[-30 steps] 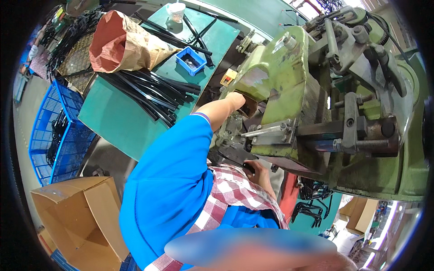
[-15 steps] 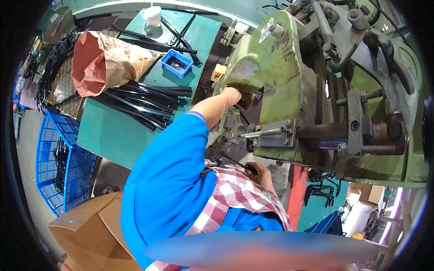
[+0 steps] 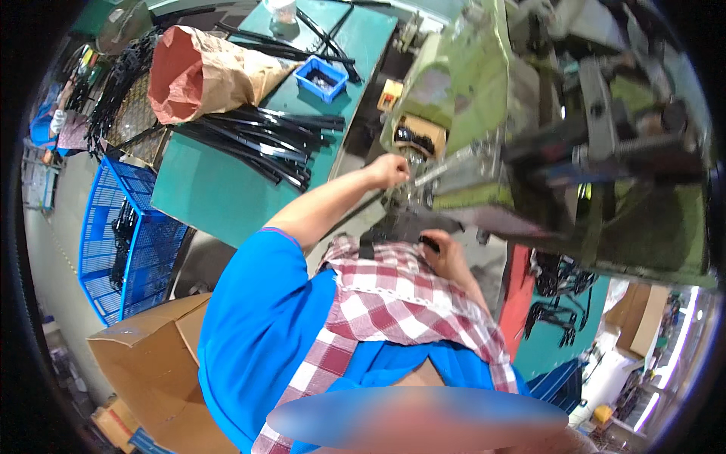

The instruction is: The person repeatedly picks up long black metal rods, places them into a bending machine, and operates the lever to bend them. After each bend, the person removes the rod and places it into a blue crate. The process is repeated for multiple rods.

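My left hand (image 3: 387, 171) has its fingers closed beside the machine's metal fixture (image 3: 408, 195); whatever it holds is too small or blurred to make out. Just above it, a cardboard box (image 3: 423, 125) with small dark parts sits in a recess of the green machine (image 3: 469, 76). Lower right, my right hand (image 3: 444, 247) is curled on a black part (image 3: 429, 243), mostly hidden by the fingers and the dark metal behind it. A long metal rod (image 3: 454, 163) on the machine runs just right of my left hand.
A green table (image 3: 204, 212) carries black strips (image 3: 257, 144), a paper sack (image 3: 227, 72), a blue bin (image 3: 321, 79) and a cup (image 3: 281, 11). A blue crate (image 3: 98, 250) and cardboard carton (image 3: 136, 363) stand at left. Black bent parts (image 3: 552, 321) lie at lower right.
My left hand has drawn out of the small box, down toward the fixture, uncovering the dark parts inside. My right hand stays low, still curled on the black part. The view has shifted.
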{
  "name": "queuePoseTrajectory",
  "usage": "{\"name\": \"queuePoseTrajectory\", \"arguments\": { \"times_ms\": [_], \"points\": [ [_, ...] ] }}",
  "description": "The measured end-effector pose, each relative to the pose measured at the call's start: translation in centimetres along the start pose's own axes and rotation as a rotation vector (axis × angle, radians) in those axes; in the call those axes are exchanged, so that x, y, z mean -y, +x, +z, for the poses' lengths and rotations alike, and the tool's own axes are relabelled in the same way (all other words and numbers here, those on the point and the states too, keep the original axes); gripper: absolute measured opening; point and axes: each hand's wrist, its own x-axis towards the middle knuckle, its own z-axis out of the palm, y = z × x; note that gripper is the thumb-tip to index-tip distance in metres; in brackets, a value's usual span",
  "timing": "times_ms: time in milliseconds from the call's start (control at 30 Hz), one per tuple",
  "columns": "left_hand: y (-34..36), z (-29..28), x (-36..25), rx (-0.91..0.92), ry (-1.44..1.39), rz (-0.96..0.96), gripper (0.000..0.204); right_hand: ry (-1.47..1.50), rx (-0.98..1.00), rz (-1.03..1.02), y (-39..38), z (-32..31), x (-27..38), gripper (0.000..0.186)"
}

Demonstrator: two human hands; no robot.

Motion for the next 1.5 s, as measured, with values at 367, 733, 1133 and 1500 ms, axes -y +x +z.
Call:
{"name": "queuePoseTrajectory", "arguments": {
  "times_ms": [367,733,1133,1500],
  "points": [
    [-6.6,-3.4,-10.3,0.202,-0.413,-0.133,0.017,-0.165,0.047,-0.079,2.1,-0.9,-0.3,0.029],
    [-7.9,-1.9,-8.0,0.119,-0.444,-0.21,0.022,-0.245,-0.378,-0.457,4.6,-0.7,1.8,0.023],
    [-8.7,-3.1,-12.1,-0.002,-0.401,-0.209,0.017,-0.157,-0.316,-0.396,5.9,0.8,2.6,0.02],
    [-11.1,-3.0,-1.4,-0.125,0.156,-0.061,0.014,-0.133,-0.269,-0.02,6.0,3.9,-0.7,0.022]
  ]
}}
